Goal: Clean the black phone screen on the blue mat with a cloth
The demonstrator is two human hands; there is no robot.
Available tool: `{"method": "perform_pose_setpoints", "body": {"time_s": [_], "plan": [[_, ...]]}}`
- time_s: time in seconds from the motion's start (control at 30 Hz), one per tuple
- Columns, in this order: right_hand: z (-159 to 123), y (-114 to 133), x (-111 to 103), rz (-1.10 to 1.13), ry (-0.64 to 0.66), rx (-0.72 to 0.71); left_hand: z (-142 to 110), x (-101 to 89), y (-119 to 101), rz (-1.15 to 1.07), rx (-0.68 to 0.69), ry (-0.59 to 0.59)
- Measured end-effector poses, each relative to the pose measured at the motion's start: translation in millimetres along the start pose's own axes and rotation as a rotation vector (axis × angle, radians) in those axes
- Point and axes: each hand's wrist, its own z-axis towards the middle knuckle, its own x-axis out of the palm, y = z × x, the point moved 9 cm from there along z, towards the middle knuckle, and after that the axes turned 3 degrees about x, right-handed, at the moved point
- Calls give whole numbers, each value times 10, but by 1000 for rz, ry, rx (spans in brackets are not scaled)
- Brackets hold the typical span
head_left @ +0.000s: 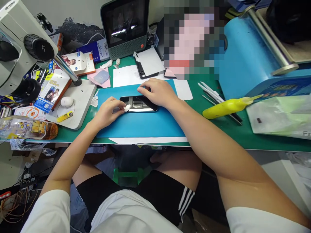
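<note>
A black smartphone lies flat on a blue mat, its glossy screen reflecting light. My left hand is at the phone's left end, thumb and fingers pinched round a small white wad of tissue that touches the glass. Over the phone's upper right part, my right hand is closed with bent fingers, gripping its far edge and right end. The undersides of the right fingers are hidden.
Left stand a microscope on its base, a bottle and several boxes. Behind are a smart display and a phone under white paper. Right are a yellow squeeze bottle, pens and a blue machine.
</note>
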Motion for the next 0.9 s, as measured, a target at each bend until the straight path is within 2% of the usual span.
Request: {"method": "perform_pose_setpoints", "body": {"time_s": [0.1, 0.27, 0.47, 0.57, 0.9], "plan": [[14, -11, 11, 9, -5, -9, 141, 118, -12, -57, -9, 57], [21, -38, 3, 26, -20, -3, 268, 243, -137, -103, 82, 127], [33, -43, -4, 58, 2, 0, 84, 5, 105, -50, 19, 108], [41, -60, 2, 57, 0, 1, 45, -28, 131, -42, 15, 121], [71, -73, 20, 10, 9, 15, 404, 378, -255, -77, 178, 147]]}}
